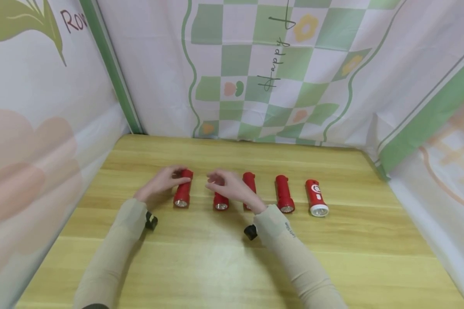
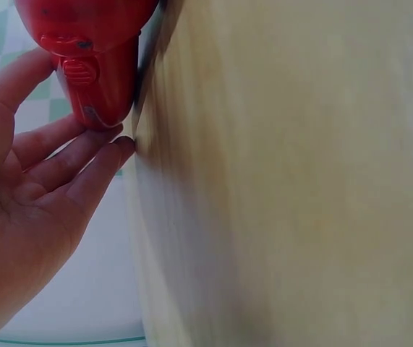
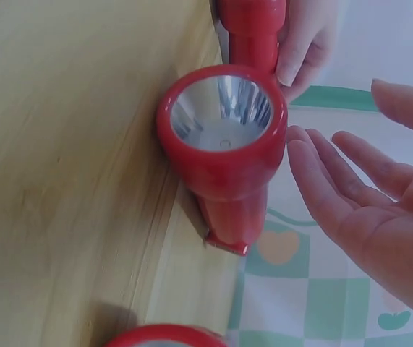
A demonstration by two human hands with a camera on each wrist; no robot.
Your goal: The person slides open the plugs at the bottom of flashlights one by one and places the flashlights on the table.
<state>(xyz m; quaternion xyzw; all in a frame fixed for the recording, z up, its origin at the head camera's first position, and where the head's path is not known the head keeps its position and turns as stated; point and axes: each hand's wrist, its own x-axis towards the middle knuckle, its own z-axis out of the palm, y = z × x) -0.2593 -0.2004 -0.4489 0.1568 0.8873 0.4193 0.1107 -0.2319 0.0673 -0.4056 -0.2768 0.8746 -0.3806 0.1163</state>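
Note:
At the left end of a row, my left hand [image 1: 163,180] holds a red flashlight [image 1: 183,191] that lies with its lens toward me. Thumb and fingertips meet its narrow tail end, and its ribbed switch [image 2: 81,71] faces up in the left wrist view. My right hand [image 1: 233,186] hovers over the second red flashlight [image 1: 221,203], hiding its tail in the head view. Seen from the right wrist, the right fingers [image 3: 322,181] are loosely spread beside that flashlight and grip nothing.
Farther right lie a third red flashlight [image 1: 249,179], partly behind my right hand, a fourth red flashlight [image 1: 283,189], and a red flashlight with a white head [image 1: 315,195]. All rest on a wood-grain table [image 1: 201,266]. Patterned cloth [image 1: 239,60] hangs behind and at both sides.

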